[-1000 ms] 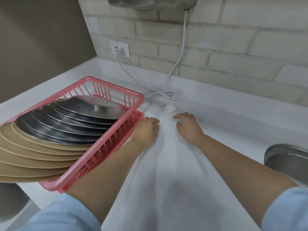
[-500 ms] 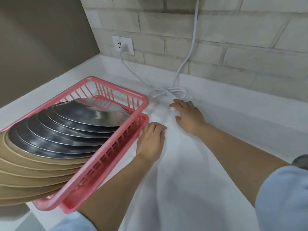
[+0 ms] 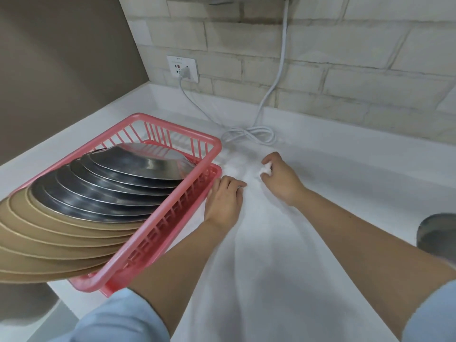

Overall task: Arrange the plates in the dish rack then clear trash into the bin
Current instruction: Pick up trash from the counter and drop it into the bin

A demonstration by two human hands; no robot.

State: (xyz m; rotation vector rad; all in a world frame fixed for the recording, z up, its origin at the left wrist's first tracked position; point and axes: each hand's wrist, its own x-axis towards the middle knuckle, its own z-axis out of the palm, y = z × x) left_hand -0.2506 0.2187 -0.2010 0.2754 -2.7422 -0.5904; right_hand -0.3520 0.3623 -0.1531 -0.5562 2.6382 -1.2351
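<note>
Right hand now pinching paper scrap

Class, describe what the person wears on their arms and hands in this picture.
Both hands, the left hand and the right hand, are bare: no gloves, rings or watch visible. The forearms are uncovered. Light blue sleeves end near the elbows.
</note>
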